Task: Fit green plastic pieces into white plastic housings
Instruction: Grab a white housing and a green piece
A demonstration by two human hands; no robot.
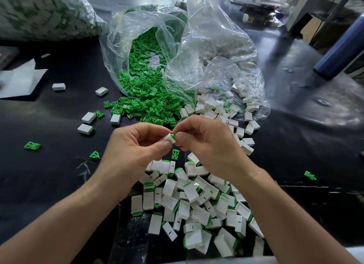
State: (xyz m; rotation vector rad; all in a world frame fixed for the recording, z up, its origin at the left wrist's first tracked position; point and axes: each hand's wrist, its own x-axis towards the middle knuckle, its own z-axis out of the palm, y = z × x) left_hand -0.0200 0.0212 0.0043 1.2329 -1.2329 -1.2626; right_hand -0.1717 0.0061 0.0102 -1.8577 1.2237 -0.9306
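Observation:
My left hand pinches a small white housing at mid-frame. My right hand presses a green piece against the housing's open end; only the piece's tip shows between thumb and finger. Loose green pieces spill from an open clear bag just beyond my hands. Empty white housings spill from a second clear bag to the right. Below my hands lies a heap of white housings with green edges showing.
The black table carries stray green pieces and single white housings on the left. A large filled bag stands at the back left, a white sheet at the left edge, a dark blue cylinder at the right.

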